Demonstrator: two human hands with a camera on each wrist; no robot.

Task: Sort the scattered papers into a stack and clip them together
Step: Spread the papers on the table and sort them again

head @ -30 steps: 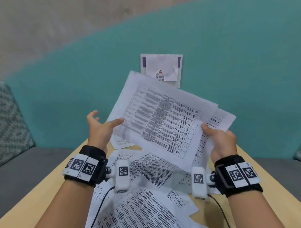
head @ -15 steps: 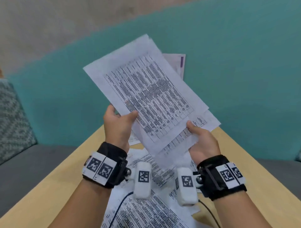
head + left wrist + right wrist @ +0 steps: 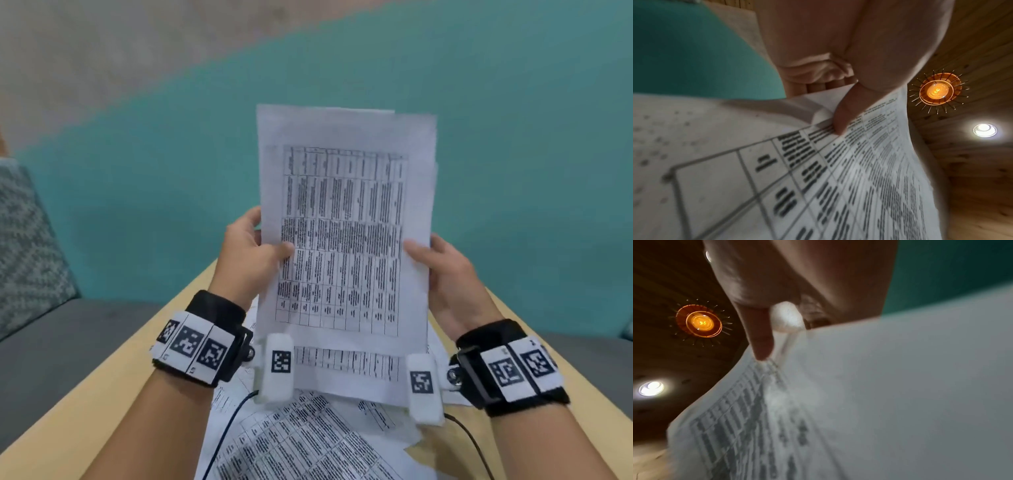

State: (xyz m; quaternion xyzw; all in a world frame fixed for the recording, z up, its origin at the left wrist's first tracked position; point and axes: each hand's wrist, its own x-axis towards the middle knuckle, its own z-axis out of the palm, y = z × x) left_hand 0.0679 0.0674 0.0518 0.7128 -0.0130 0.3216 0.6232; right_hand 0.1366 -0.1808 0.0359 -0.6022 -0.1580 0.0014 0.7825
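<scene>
I hold a small bundle of printed sheets (image 3: pixel 346 222) upright in front of me, above the wooden table (image 3: pixel 102 394). Each sheet carries a dense black table. My left hand (image 3: pixel 251 253) pinches the bundle's left edge, thumb on the front. My right hand (image 3: pixel 445 270) pinches the right edge the same way. In the left wrist view the thumb (image 3: pixel 844 116) presses the top sheet (image 3: pixel 818 186). In the right wrist view the thumb (image 3: pixel 761 340) lies on the sheets (image 3: pixel 859 402). More loose printed papers (image 3: pixel 301 442) lie scattered on the table below my wrists. No clip shows.
A teal wall (image 3: pixel 137 171) rises behind the table. A grey bench (image 3: pixel 58 346) with a patterned cushion (image 3: pixel 24 240) runs along the left. Thin black cables (image 3: pixel 226 431) trail from the wrist cameras over the papers.
The bundle has turned from a tilted fan to upright and squared. My left hand went from open beside the sheets to pinching their left edge, and both hands came closer together.
</scene>
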